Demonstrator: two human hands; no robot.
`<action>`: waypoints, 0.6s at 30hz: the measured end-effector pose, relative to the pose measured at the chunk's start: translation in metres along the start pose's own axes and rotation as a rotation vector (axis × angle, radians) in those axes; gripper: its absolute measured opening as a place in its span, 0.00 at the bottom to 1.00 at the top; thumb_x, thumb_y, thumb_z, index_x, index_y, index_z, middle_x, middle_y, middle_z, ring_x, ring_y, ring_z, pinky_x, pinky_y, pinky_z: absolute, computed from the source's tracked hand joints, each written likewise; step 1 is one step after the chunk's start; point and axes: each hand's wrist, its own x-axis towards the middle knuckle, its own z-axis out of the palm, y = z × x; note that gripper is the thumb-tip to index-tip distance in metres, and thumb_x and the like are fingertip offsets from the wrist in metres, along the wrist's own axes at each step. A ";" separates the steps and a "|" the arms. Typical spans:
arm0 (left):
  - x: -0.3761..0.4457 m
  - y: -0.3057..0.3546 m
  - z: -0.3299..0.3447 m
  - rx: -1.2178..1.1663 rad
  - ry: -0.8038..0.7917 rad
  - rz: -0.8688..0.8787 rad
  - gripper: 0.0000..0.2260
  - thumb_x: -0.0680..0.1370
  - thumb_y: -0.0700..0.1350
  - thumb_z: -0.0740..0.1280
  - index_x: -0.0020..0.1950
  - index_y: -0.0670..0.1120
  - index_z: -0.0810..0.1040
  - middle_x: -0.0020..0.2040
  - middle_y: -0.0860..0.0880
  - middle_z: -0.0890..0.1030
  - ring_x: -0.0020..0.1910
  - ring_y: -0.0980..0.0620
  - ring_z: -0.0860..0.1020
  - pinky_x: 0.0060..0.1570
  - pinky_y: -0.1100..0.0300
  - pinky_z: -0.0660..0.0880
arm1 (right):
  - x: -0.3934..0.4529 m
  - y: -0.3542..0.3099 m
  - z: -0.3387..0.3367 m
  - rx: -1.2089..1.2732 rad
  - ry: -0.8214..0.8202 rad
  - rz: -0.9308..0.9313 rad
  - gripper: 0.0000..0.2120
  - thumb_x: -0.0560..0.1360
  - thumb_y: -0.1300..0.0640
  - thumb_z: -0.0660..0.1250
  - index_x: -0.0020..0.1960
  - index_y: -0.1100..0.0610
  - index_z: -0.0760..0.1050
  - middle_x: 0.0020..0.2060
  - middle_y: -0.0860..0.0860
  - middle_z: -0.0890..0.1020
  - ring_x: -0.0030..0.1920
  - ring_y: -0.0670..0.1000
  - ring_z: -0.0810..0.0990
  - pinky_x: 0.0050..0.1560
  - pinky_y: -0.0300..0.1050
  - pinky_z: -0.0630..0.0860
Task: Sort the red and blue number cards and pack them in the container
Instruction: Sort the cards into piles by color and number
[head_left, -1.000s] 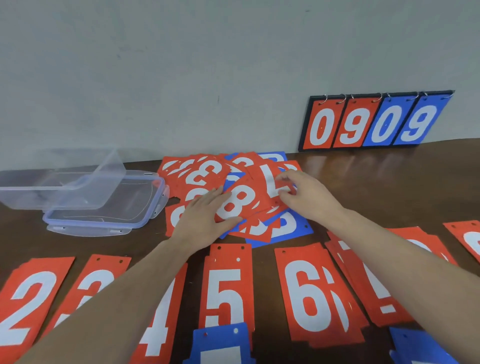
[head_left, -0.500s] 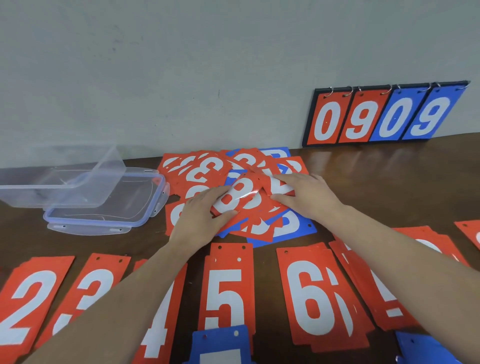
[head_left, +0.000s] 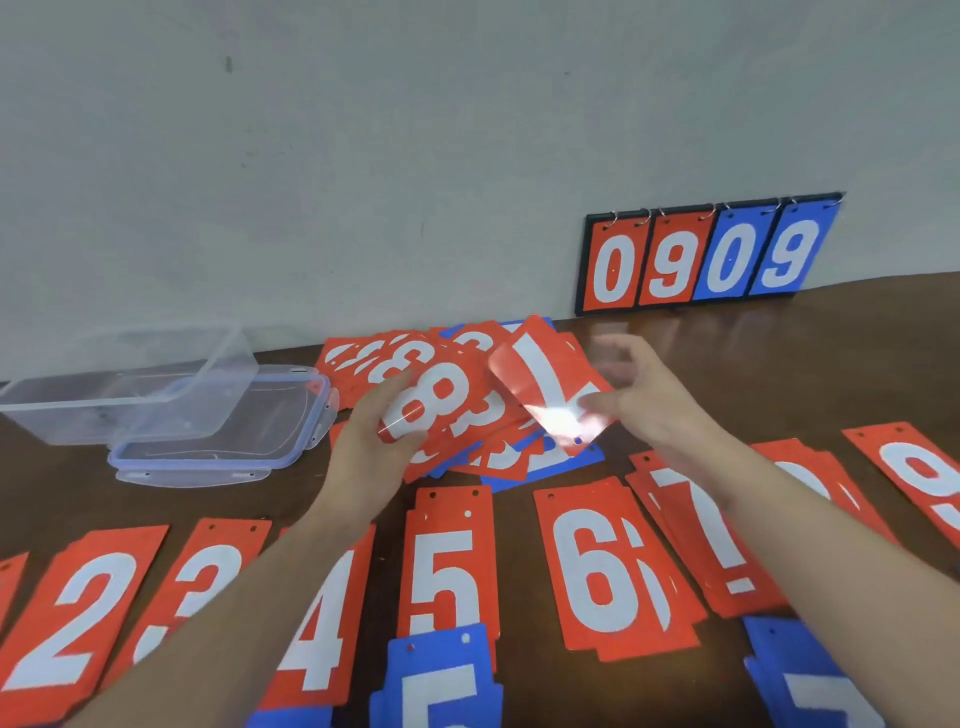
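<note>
Left hand (head_left: 371, 447) grip pinches red 8 card (head_left: 439, 402); right hand (head_left: 644, 400) grip holds red 1 card (head_left: 545, 379), fingers blurred.

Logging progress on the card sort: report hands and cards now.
Left hand grips red 8 card. Right hand pinches red 1 card, lifted over mixed pile. Container holds no cards.

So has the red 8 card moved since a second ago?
Yes. The red 8 card, which lay flat on the mixed pile, is now lifted and tilted in the left hand, shifted left toward the container lid.
</note>
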 end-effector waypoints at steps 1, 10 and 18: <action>-0.006 0.001 -0.001 -0.023 0.004 -0.015 0.24 0.79 0.43 0.71 0.70 0.62 0.70 0.71 0.55 0.72 0.68 0.52 0.72 0.61 0.48 0.78 | -0.008 -0.001 -0.002 0.048 -0.002 0.029 0.23 0.74 0.63 0.74 0.63 0.46 0.70 0.51 0.42 0.81 0.48 0.44 0.83 0.40 0.36 0.80; -0.056 0.006 -0.015 -0.273 -0.092 -0.172 0.19 0.77 0.44 0.73 0.65 0.60 0.79 0.66 0.52 0.79 0.60 0.48 0.81 0.53 0.45 0.82 | -0.071 0.015 -0.004 0.460 -0.017 0.176 0.11 0.78 0.57 0.70 0.60 0.55 0.81 0.50 0.56 0.87 0.50 0.57 0.87 0.47 0.50 0.82; -0.091 0.006 -0.031 -0.435 0.060 -0.239 0.10 0.79 0.45 0.69 0.59 0.56 0.83 0.55 0.57 0.85 0.53 0.54 0.84 0.50 0.56 0.82 | -0.098 0.034 0.005 0.421 0.041 0.262 0.09 0.82 0.52 0.65 0.62 0.49 0.76 0.40 0.54 0.87 0.32 0.51 0.84 0.34 0.42 0.80</action>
